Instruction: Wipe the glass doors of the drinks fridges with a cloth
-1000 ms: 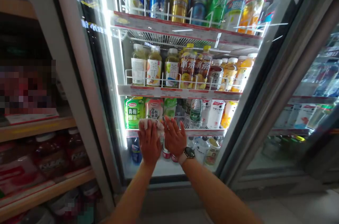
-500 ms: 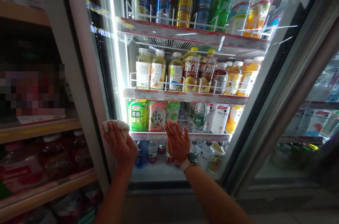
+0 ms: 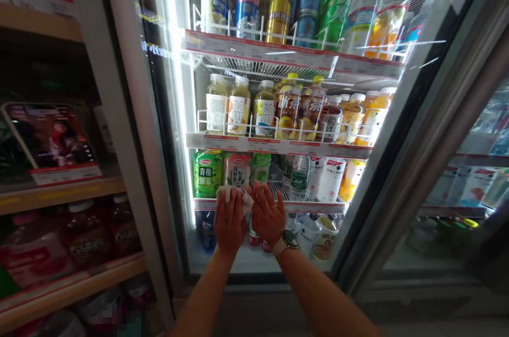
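A closed glass door (image 3: pixel 254 264) of a lit drinks cooler stands before me. My left hand (image 3: pixel 231 223) presses a crumpled white cloth (image 3: pixel 238 195) against the glass, in front of the red drink carton (image 3: pixel 237 166). Just right of it, my right hand (image 3: pixel 269 215) lies flat on the glass with its fingers spread and holds nothing. A ring is on one of its fingers and a watch (image 3: pixel 289 239) is on that wrist. The two hands are side by side, close together.
Behind the glass, shelves (image 3: pixel 278 146) carry several bottles, cans and cartons. At the left, open wooden shelves (image 3: pixel 63 193) hold bottles and a phone (image 3: pixel 53 138) showing a picture. A thick metal door frame (image 3: pixel 429 167) runs along the right, beside another cooler section.
My left hand has moved right with the cloth, from the door's left frame to beside my right hand. My right hand has stayed in place.
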### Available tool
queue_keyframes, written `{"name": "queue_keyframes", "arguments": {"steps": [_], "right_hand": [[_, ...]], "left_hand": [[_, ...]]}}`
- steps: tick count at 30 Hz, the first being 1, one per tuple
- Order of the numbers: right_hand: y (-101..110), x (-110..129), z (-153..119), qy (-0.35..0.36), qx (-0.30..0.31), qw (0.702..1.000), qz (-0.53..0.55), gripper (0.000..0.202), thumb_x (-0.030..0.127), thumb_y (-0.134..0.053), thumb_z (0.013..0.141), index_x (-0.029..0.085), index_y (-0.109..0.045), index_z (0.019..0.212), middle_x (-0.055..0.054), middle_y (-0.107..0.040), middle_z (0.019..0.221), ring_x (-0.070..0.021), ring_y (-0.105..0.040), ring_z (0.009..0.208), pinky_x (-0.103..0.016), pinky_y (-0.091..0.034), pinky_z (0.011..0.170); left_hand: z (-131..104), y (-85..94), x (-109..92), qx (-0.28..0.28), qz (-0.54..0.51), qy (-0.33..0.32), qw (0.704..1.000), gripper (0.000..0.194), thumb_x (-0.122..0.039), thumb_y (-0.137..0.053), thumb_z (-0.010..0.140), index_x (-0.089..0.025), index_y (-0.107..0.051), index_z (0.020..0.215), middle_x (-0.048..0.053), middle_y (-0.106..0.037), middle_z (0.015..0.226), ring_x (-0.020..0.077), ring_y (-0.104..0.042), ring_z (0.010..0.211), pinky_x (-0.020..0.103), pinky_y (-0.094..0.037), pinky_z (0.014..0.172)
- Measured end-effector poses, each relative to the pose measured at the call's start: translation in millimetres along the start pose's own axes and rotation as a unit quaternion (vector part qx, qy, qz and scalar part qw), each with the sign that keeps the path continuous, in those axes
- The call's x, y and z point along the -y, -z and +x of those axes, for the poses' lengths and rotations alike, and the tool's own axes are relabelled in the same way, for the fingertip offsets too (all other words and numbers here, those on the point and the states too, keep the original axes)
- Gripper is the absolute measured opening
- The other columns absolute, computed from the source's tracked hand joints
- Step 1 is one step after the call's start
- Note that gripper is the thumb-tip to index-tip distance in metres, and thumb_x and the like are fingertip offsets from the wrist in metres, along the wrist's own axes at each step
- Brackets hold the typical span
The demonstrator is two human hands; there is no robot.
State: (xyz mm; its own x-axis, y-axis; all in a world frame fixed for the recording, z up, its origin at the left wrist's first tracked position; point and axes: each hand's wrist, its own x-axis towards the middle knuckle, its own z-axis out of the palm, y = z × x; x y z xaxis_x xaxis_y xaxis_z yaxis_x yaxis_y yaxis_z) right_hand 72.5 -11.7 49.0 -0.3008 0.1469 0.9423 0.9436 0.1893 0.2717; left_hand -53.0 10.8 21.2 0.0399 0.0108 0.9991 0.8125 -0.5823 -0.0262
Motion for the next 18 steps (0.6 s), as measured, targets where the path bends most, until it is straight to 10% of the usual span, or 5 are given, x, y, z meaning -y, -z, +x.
{"name": "queue_keyframes", "arguments": {"steps": [10,18], "right_hand": [[3,1,-1,-0.011,0.023,1.0,0.012,0.061,0.021,-0.043,0.091,0.023,-0.031,0.151,-0.005,-0.05,0.145,-0.0186,-0.03,0.145,-0.042,-0.008,0.123],[3,2,2,-0.005,0.003,1.0,0.009,0.057,0.019,-0.044,0.09,0.021,-0.039,0.147,-0.005,-0.055,0.141,-0.0159,-0.024,0.147,-0.041,-0.008,0.123]], "left_hand": [[20,39.3,77,-0.039,0.033,0.161,0.986,0.06,-0.025,-0.037,0.097,-0.016,-0.02,0.153,0.016,-0.026,0.158,0.0282,-0.022,0.147,0.051,-0.017,0.121],[7,9.0,20,-0.031,0.013,0.092,0.995,0.057,-0.027,-0.037,0.098,-0.016,-0.022,0.153,0.013,-0.031,0.156,0.0259,-0.023,0.146,0.045,-0.025,0.12]]}}
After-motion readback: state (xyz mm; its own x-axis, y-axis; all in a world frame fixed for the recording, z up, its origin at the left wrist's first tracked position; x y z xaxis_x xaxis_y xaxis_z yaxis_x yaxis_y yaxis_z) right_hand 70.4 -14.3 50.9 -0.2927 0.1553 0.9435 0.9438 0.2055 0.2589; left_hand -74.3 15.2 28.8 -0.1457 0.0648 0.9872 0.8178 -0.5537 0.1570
